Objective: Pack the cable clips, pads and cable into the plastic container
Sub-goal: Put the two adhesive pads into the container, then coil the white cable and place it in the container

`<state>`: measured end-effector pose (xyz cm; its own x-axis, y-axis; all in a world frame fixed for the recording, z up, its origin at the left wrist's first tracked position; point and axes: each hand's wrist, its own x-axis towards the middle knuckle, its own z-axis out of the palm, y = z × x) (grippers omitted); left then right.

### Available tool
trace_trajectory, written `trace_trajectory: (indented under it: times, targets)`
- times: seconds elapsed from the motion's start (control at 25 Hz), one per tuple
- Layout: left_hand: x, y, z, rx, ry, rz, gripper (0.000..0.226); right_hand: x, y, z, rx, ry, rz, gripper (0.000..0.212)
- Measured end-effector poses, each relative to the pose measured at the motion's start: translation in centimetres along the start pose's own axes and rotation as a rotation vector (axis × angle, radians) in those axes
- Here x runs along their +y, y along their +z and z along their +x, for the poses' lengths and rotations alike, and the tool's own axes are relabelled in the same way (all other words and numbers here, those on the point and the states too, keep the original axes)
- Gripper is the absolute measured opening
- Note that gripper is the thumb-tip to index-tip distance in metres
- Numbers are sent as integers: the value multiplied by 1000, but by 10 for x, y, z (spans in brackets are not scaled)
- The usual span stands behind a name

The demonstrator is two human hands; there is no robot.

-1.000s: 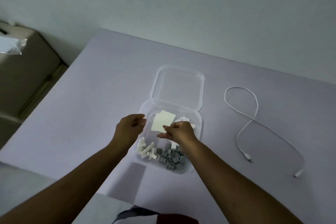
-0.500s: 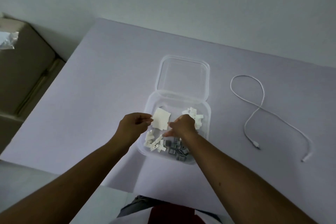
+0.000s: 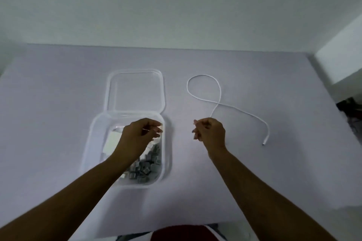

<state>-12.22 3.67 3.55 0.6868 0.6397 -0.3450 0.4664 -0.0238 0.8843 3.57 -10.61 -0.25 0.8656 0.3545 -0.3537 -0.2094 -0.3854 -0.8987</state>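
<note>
1. Head view: found one plastic container (image 3: 87,154) on the table (image 3: 58,103), left of centre. Clear, with rounded corners, long axis running from the near edge toward the far one.
2. Noted one lid (image 3: 135,92), hinged at the far side, swung open and laid flat, pointing away from the person.
3. Saw grey cable clips (image 3: 148,164) heaped in the near right part of the box, too many and too blurred to count. Made out the pads (image 3: 110,141) only as a single pale square at the left, partly covered by the left hand (image 3: 140,135).
4. Found one cable (image 3: 221,92), thin and white, on the table right of the container and apart from it. Looped once at the far end, crossed over itself, then stretched rightward and nearer to a free end.
5. Noted the left hand above the container's far half, fingers curled, with a thin pale streak at the fingertips; could not tell whether anything was gripped.
6. Noted the right hand (image 3: 211,133) between container and cable tail, fingers curled. Lost the cable's other end behind it; could not tell whether held.
</note>
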Motion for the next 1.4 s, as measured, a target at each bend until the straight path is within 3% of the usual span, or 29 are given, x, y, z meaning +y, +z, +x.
trace_trajectory:
  times: [0.2, 0.32, 0.4, 0.56, 0.72, 1.0, 1.12, 1.24, 1.4]
  targets:
    - [25, 90, 22, -142, 13, 61, 16, 54, -127, 40, 166, -34, -320, 11]
    - [34, 132, 26, -189, -31, 63, 16, 74, -191, 59, 233, -212, -615, 13]
    - [32, 146, 28, -192, -77, 37, 16, 80, -216, 74, 183, -245, -733, 21]
    - [22, 161, 24, -132, -182, -55, 18, 94, -232, 106, -64, -121, -815, 33]
    - [20, 162, 14, -76, -234, -116, 20, 91, -221, 111, -99, -325, -741, 30]
    - [102, 136, 27, -71, -43, -50, 24, -38, -172, 101, -179, -749, -552, 18]
    - [170, 113, 27, -54, 60, -2, 40, -107, -148, 87, -202, -935, -635, 19]
    - [224, 78, 22, -69, 63, 64, 58, -157, -124, 75, -76, -1235, -841, 15]
    - [246, 47, 18, -220, 44, 224, 48, -196, -105, 64, 15, -1372, -998, 6]
